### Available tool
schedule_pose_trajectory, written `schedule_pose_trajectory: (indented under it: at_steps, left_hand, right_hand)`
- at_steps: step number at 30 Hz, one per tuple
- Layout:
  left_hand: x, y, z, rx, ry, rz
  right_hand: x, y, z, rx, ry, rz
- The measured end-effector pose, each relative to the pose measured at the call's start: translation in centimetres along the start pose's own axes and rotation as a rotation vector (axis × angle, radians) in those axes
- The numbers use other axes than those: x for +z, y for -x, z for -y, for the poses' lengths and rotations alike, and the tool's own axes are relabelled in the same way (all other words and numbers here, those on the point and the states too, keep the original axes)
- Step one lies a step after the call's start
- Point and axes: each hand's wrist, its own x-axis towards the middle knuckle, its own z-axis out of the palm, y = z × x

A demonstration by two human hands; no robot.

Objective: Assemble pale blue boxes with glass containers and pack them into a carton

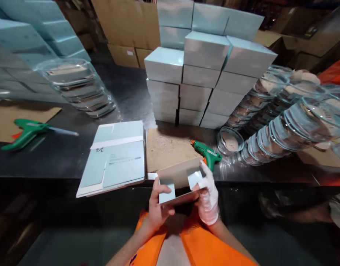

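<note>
Both my hands hold a half-folded light blue carton (pixel 178 181) just over the near table edge. My bare left hand (pixel 158 207) grips its left side, thumb on a folded-in flap. My right hand (pixel 208 195), in a white glove, pinches the right flap. A stack of flat carton blanks (pixel 114 157) lies to the left of it. A green glue gun (pixel 208 152) rests on the table just beyond my right hand, beside a brown cardboard pad (pixel 165 147).
Finished blue boxes (pixel 203 74) are stacked at the table's middle back. Rows of clear round lidded containers (pixel 283 118) lie at the right, clear trays (pixel 75 87) at the left. A second green glue gun (pixel 28 131) lies far left. A person's arm (pixel 311 212) shows lower right.
</note>
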Motion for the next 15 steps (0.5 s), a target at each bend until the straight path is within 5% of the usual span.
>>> schedule_pose_trajectory:
  at_steps: [5,9,15]
  left_hand:
    - [0.9,-0.6,-2.4,0.227,0.076,-0.03]
    - [-1.2,-1.7,-3.0,0.427,-0.073,0.093]
    - [-4.3,-2.7,-1.3,0.214,-0.203,-0.084]
  right_hand:
    - [1.4,-0.1,-0.6,0.172,-0.117,-0.269]
    - [-0.8,-0.5,-1.4,0.267,-0.168,-0.154]
    - [-6.3,-5.4,-2.6,0.504,0.637,-0.004]
